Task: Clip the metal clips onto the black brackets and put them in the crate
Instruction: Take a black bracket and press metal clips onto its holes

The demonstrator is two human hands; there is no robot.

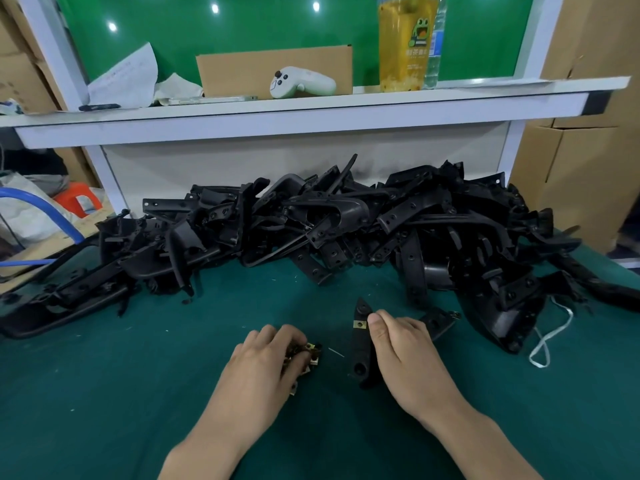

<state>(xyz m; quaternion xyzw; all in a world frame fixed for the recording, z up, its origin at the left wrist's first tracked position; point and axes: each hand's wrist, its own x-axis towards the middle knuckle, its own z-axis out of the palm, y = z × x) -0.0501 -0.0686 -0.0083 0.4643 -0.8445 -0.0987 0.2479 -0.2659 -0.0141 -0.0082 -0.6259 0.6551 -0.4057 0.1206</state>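
Observation:
My right hand grips a long black bracket standing on edge on the green mat, its thumb beside a brass metal clip fitted on the bracket's upper part. My left hand curls its fingers over a small heap of brass metal clips on the mat. Behind both hands a big pile of black brackets stretches across the table. No crate is in view.
A white shelf above the pile carries a yellow drink cup, a white controller, a cardboard piece and papers. A white string lies at the right. Cardboard boxes stand at the right.

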